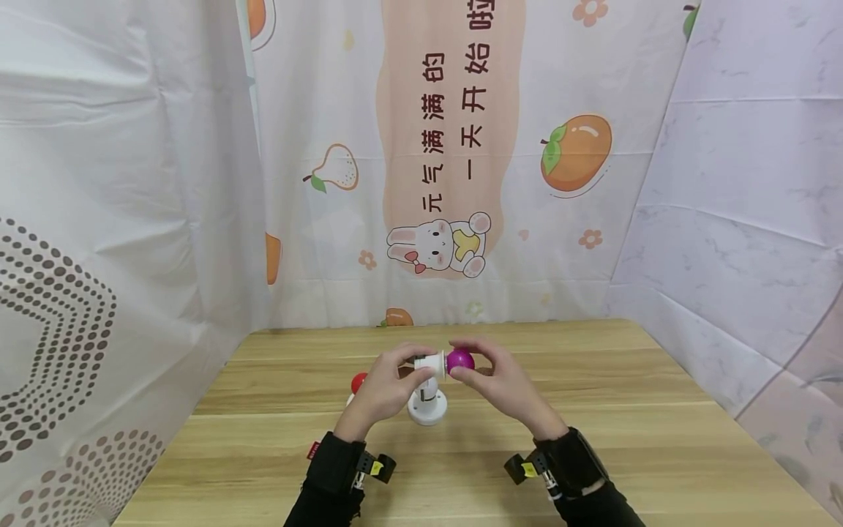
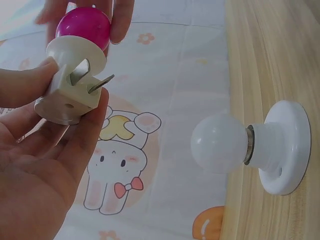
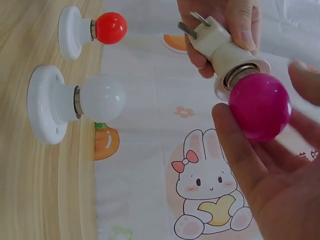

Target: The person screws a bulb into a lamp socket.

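In the head view, my left hand [image 1: 383,386] grips a white lamp socket [image 1: 431,363] with two flat plug prongs [image 2: 81,71]. A magenta light bulb [image 3: 260,107] sits in the socket's mouth, and a strip of its metal base shows in the right wrist view. My right hand [image 1: 506,382] has its fingers curled round the bulb. One finger [image 3: 240,145] lies against the bulb's side, while the blurred thumb [image 3: 305,82] is near its far side. Both hands hold the pair above the table, in front of my body.
Just beyond and below the hands, a white bulb [image 2: 219,143] stands in a round white lamp base [image 2: 286,147] on the wooden table [image 1: 626,454]. A red bulb [image 3: 111,28] in a similar base [image 3: 70,33] stands to its left. Printed curtains [image 1: 316,241] surround the table.
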Action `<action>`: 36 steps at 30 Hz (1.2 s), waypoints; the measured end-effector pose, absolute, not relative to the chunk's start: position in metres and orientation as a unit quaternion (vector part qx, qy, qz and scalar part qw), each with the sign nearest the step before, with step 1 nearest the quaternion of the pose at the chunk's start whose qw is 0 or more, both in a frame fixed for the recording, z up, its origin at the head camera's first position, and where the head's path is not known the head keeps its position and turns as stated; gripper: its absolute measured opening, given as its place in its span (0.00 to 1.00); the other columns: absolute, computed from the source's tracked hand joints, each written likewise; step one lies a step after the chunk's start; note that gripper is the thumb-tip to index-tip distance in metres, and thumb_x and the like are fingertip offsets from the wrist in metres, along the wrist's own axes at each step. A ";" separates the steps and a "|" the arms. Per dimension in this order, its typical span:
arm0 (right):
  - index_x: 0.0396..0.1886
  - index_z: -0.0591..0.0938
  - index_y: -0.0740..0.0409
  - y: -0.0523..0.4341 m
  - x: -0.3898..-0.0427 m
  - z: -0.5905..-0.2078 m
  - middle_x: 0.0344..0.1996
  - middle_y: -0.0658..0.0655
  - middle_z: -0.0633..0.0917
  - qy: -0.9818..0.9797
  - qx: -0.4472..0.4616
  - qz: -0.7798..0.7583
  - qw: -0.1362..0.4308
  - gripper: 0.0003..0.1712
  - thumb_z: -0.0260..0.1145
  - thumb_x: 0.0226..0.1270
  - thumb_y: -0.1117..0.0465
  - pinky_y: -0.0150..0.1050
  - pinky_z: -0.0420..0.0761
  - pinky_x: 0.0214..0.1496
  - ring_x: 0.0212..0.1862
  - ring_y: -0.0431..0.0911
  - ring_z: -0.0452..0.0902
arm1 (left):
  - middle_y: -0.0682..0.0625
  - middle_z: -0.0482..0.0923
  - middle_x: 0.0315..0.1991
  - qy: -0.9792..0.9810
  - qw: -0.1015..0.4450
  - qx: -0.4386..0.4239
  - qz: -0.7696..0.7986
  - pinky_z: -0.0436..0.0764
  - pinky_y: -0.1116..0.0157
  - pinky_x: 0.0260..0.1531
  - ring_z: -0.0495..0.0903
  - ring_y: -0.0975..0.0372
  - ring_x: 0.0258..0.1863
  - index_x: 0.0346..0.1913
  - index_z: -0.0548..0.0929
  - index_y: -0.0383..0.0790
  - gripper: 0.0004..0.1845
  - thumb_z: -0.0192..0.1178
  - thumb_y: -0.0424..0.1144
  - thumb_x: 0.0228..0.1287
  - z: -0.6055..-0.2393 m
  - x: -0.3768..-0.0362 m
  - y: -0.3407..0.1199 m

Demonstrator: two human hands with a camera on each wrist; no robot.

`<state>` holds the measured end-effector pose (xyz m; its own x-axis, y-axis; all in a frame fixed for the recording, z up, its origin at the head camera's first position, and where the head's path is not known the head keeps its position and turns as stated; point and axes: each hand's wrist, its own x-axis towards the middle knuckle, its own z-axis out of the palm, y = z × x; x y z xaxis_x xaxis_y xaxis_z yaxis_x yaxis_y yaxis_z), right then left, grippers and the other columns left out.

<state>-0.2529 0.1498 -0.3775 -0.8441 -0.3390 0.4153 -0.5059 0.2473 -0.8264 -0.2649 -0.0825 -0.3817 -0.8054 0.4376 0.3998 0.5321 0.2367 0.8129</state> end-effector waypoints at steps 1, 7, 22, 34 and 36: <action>0.63 0.79 0.62 0.151 -0.253 -0.378 0.61 0.64 0.77 -0.779 0.282 0.555 0.076 0.24 0.71 0.68 0.66 0.40 0.84 0.53 0.59 0.58 0.77 | 0.47 0.80 0.54 -0.786 0.045 -0.306 -0.536 0.81 0.61 0.54 0.79 0.58 0.49 0.60 0.82 0.38 0.16 0.62 0.36 0.73 -0.382 -0.265 -0.083; 0.59 0.80 0.60 0.154 -0.254 -0.379 0.62 0.61 0.75 -0.762 0.330 0.552 0.073 0.28 0.70 0.60 0.80 0.39 0.84 0.53 0.60 0.59 0.76 | 0.48 0.81 0.51 -0.786 0.051 -0.298 -0.540 0.81 0.58 0.53 0.79 0.57 0.48 0.58 0.83 0.39 0.15 0.63 0.36 0.73 -0.382 -0.267 -0.083; 0.60 0.82 0.58 0.154 -0.254 -0.379 0.58 0.59 0.79 -0.783 0.315 0.529 0.090 0.27 0.70 0.62 0.78 0.37 0.84 0.50 0.58 0.58 0.78 | 0.47 0.81 0.52 -0.777 0.049 -0.314 -0.543 0.82 0.63 0.51 0.79 0.58 0.46 0.59 0.83 0.37 0.15 0.63 0.35 0.72 -0.381 -0.267 -0.084; 0.63 0.80 0.60 0.154 -0.253 -0.377 0.57 0.56 0.83 -0.814 0.291 0.493 0.097 0.26 0.73 0.66 0.65 0.39 0.84 0.51 0.54 0.52 0.79 | 0.46 0.81 0.54 -0.782 0.053 -0.311 -0.537 0.82 0.63 0.52 0.80 0.58 0.49 0.60 0.82 0.37 0.16 0.63 0.35 0.72 -0.380 -0.265 -0.084; 0.64 0.80 0.60 0.154 -0.254 -0.378 0.57 0.57 0.83 -0.816 0.286 0.494 0.092 0.26 0.72 0.67 0.63 0.39 0.84 0.51 0.54 0.52 0.80 | 0.46 0.81 0.54 -0.784 0.054 -0.311 -0.535 0.82 0.63 0.52 0.80 0.58 0.49 0.60 0.82 0.37 0.16 0.63 0.35 0.72 -0.380 -0.265 -0.084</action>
<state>-0.2538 0.1543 -0.3778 -0.8193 -0.3754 0.4333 -0.5579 0.3478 -0.7535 -0.2646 -0.0835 -0.3803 -0.8001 0.4305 0.4176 0.5460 0.2345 0.8043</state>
